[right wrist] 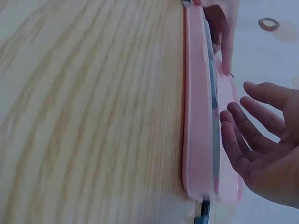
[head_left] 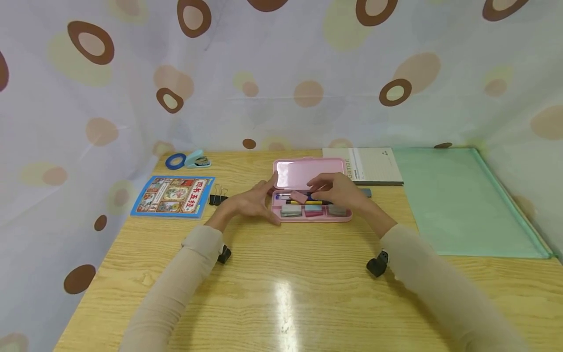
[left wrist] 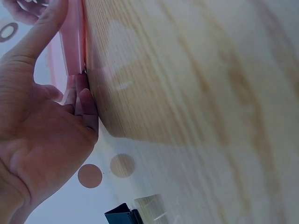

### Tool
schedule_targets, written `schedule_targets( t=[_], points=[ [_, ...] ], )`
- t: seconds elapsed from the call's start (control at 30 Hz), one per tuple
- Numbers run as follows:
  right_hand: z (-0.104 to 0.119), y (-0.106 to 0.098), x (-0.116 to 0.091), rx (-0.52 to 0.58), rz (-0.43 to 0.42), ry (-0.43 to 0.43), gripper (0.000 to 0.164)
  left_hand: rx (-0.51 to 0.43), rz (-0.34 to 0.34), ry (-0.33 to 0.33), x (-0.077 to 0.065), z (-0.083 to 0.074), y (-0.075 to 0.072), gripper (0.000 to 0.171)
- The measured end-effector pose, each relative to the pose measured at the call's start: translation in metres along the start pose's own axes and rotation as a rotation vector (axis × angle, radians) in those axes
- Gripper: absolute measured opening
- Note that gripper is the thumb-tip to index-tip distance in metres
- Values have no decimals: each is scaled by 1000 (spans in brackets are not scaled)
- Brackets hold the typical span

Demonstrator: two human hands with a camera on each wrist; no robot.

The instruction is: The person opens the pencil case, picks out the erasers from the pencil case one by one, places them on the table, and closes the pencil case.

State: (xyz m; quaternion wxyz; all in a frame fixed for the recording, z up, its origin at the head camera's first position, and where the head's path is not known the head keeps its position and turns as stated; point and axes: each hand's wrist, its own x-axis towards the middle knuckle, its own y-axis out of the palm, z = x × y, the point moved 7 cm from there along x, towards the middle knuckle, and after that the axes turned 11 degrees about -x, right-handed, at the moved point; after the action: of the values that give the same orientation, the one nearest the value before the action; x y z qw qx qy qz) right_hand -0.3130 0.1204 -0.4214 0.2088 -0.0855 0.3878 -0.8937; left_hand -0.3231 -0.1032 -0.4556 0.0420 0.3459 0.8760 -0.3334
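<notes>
A pink pencil case lies on the table with its lid raised at the back. My left hand holds its left end, thumb at the front corner and fingers by the lid; in the left wrist view its fingers bend round that end. Over the right half hovers my right hand, its fingers loosely bent with nothing visible between them in the right wrist view. Inside the case, a pink eraser rests on a yellow-and-black pen and blue pens. Small blocks fill the front compartments.
To the left are a blue-bordered booklet, black binder clips, blue tape and a light blue stapler. A notebook lies behind the case to the right, beside a green translucent mat. A patterned curtain surrounds the table.
</notes>
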Motion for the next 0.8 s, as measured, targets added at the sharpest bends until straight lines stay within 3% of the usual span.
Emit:
schedule_targets(
  t=[0.2,0.53,0.8],
  points=[
    [14,20,13,-44,21,21,28,4,6,-2,0,0,0,140],
    [21,29,21,-209,-56,51,23,24,10,1,2,-2,0,139],
    [21,23,14,-169,-100,21,23,8,4,6,0,0,0,140]
  ],
)
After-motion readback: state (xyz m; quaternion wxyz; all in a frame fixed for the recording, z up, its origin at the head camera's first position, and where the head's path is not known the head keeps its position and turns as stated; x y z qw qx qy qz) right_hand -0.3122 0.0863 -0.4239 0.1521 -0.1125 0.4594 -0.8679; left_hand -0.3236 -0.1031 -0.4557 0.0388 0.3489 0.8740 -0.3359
